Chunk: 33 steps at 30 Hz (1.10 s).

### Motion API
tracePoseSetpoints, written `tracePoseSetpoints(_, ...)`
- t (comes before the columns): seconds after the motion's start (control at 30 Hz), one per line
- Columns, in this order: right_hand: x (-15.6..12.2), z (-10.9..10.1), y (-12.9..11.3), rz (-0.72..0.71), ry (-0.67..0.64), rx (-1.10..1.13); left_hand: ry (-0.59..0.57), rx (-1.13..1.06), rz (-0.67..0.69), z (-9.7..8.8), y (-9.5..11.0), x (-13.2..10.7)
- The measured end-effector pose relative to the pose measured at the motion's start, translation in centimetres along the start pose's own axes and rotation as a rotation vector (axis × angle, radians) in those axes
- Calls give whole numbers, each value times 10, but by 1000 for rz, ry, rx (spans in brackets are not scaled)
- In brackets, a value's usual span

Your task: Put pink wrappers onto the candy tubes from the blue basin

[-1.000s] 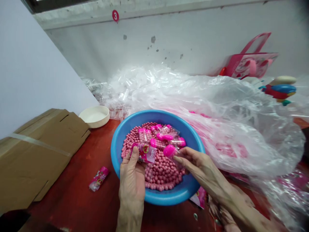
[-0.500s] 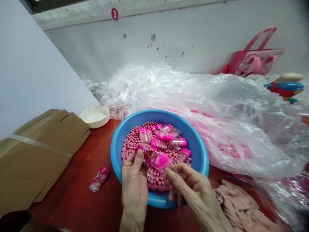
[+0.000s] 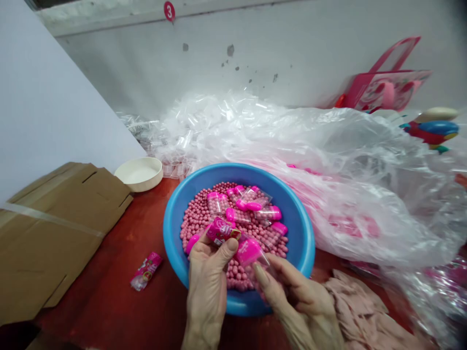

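A blue plastic basin (image 3: 174, 214) sits on the red table, filled with small pink candy balls (image 3: 199, 214) and several clear tubes with pink caps (image 3: 270, 213). My left hand (image 3: 207, 282) is closed on a pink labelled candy tube (image 3: 221, 230) over the basin's near side. Just to its right, my right hand (image 3: 292, 296) pinches another clear tube by its pink cap (image 3: 248, 250). Both tubes hover above the candy.
A flattened cardboard box (image 3: 51, 228) lies at the left, with a white bowl (image 3: 138, 172) behind it. One pink packet (image 3: 148, 270) lies loose on the table. Crumpled clear plastic bags (image 3: 328, 160) fill the back and right. Pink paper pieces (image 3: 365, 311) lie lower right.
My right hand has pulled back from the basin's right toward me and now holds a pink-capped tube beside the left hand. The left hand has tilted its tube.
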State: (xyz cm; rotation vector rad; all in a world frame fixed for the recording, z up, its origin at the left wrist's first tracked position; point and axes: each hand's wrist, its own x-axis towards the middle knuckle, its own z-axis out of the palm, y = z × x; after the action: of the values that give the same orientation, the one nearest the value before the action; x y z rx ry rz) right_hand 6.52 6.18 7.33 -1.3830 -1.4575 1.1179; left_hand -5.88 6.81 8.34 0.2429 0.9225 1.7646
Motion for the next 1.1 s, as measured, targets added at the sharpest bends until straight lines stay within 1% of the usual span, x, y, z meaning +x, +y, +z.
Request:
tracePoseSetpoints(0.03, 0, -1, -1, 33, -30, 36, -3, 6, -3, -1, 0, 1)
tracePoseSetpoints(0.13, 4, -5, -5, 143, -233, 215, -17, 15, -1, -1, -1, 1)
tracePoseSetpoints(0.17, 6, -7, -6, 174, -282, 271, -22, 16, -1, -1, -1, 1)
tracePoseSetpoints(0.23, 8, -8, -6, 192, -304, 303, -32, 20, -10, 0, -1, 0)
tracePoseSetpoints(0.3, 7, -7, -5, 147, -251, 227, -31, 19, -24, 1, -2, -1)
tracePoseSetpoints(0.4, 2, -2, -2, 19, -93, 60, -20, 6, -47, 0, -4, 0)
tracePoseSetpoints(0.5, -4, 5, 4, -167, 74, -50, -15, -5, -71, 1, -5, 0)
tracePoseSetpoints(0.57, -7, 7, 7, -303, 131, -74, -9, -17, -97, 2, -5, 0)
tracePoseSetpoints(0.63, -8, 7, 8, -400, 140, -82, -3, -32, -142, 2, -6, -1)
tracePoseSetpoints(0.67, -7, 6, 8, -421, 123, -80, -1, -39, -166, 2, -7, -1)
tracePoseSetpoints(0.7, -6, 4, 7, -423, 96, -76, -1, -44, -187, 1, -7, -1)
tracePoseSetpoints(0.8, -1, -3, 6, -372, 20, -74, -2, -41, -213, -2, -8, -2)
tracePoseSetpoints(0.87, 0, -5, 7, -376, 17, -84, -6, -35, -211, -1, -8, -3)
tracePoseSetpoints(0.93, -1, -3, 11, -434, 42, -83, -19, -21, -207, 1, -7, -5)
tracePoseSetpoints(1.03, -5, 6, 19, -595, 138, -111, -64, 21, -199, 5, -6, -8)
tracePoseSetpoints(1.1, -6, 11, 22, -660, 186, -146, -76, 34, -192, 7, -5, -9)
